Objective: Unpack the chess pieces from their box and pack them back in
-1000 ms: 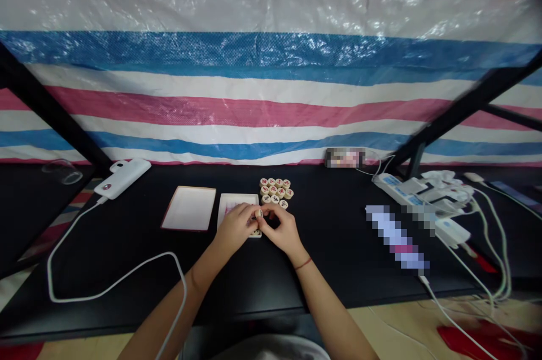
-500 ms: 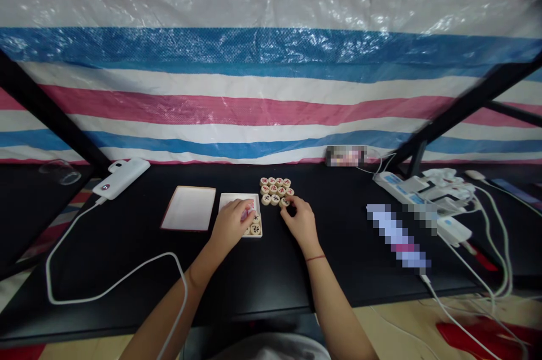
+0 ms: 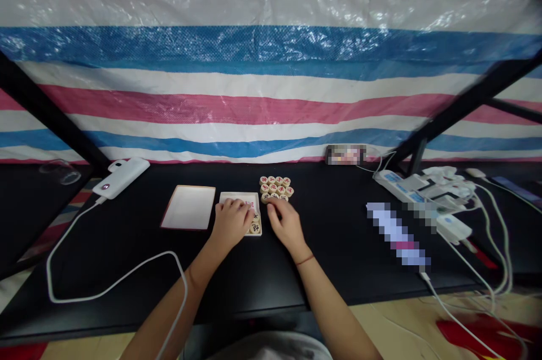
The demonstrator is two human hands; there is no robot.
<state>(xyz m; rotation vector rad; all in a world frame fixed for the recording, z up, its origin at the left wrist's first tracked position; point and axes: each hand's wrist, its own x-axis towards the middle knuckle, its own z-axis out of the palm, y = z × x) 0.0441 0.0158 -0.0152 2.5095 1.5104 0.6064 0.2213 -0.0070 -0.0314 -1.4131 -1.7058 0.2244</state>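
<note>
My left hand (image 3: 231, 224) is over a small white open box (image 3: 259, 231). Its fingers curl down into the box, and whatever they grip is hidden beneath them. Xiangqi pieces (image 3: 254, 228), round and pale with dark characters, show in the box beside these fingers. To the right of the box, more xiangqi pieces (image 3: 272, 188) stand close together in three rows, red characters at the back and dark ones in front. My right hand (image 3: 287, 225) is at the front row, thumb and fingers apart, its fingertips over the nearest pieces and partly covering them.
A shallow box lid (image 3: 189, 207) lies left of the box. Further left is a white power bank (image 3: 122, 178) with a white cable (image 3: 114, 294) looping across the desk. On the right are a power strip (image 3: 398, 186), plugs, cables and a blurred-out device (image 3: 398, 234).
My right hand has shifted left along the front row, and the front right piece now sits closer to its neighbours. My left hand has lowered its fingers into the box.
</note>
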